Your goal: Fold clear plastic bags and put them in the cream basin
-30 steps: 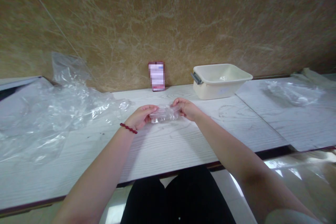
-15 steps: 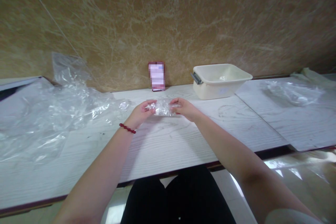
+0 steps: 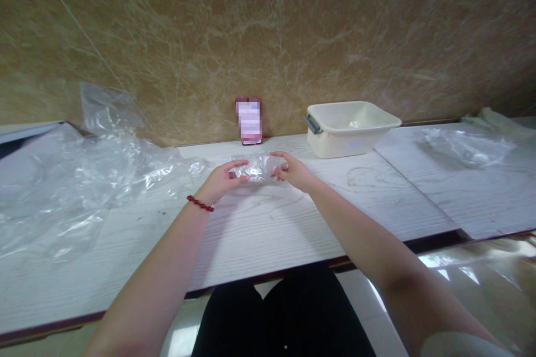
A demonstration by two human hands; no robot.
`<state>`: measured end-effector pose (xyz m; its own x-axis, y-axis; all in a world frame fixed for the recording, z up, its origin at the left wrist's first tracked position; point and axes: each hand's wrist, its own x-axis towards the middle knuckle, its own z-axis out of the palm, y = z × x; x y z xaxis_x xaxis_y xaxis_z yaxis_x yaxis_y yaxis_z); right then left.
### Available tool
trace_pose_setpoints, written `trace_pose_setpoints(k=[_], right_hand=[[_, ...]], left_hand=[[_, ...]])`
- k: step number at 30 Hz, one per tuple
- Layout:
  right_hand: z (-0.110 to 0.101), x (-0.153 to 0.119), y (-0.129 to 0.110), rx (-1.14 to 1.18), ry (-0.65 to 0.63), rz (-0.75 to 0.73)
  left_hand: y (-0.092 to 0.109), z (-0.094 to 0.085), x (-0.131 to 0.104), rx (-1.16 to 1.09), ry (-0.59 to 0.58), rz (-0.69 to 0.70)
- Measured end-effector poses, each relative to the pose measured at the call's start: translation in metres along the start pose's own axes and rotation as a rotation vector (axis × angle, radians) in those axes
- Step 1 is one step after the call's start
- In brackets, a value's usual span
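Clear plastic packet (image 3: 258, 167) now sits flatter and nearer the propped phone (image 3: 249, 121) than a second ago, so I'd say it's still being worked! Glossy, crinkled, see-through, it spans the white tabletop (image 3: 268, 228); left hand (image 3: 220, 181) and right hand (image 3: 295, 172), fingers part-open, each hold an end.

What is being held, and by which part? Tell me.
A clear plastic piece, held by its two ends: the left hand at its left end, the right hand at its right.
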<state>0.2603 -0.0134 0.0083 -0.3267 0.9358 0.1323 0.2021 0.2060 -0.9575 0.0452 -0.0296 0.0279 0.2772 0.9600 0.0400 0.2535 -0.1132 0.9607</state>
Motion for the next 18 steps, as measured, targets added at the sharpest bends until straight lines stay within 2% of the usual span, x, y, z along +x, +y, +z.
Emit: trace_pose_setpoints(k=[5,9,11,13,14,16,18], right_hand=[[0.001,0.002,-0.006,0.127,0.071,0.060],[0.000,0.001,-0.016,0.383,0.105,0.248],[-0.002,0.002,-0.016,0.393,0.130,0.338],[-0.004,0.002,-0.013,0.205,0.194,0.358],[-0.006,0.002,-0.012,0.047,0.242,0.318],[-0.006,0.000,-0.010,-0.306,0.339,0.142],[-0.001,-0.003,-0.012,-0.559,0.361,-0.080]], left_hand=[[0.005,0.000,-0.002,-0.002,-0.038,-0.008],[0.005,0.001,-0.003,0.048,-0.041,-0.021],[0.002,0.002,-0.002,0.067,-0.059,-0.030],[-0.001,0.003,-0.002,0.064,-0.095,-0.074],[-0.003,0.004,-0.001,0.048,-0.111,-0.113],[-0.005,0.007,-0.001,-0.012,-0.129,-0.211],[-0.006,0.011,-0.002,-0.095,-0.133,-0.294]])
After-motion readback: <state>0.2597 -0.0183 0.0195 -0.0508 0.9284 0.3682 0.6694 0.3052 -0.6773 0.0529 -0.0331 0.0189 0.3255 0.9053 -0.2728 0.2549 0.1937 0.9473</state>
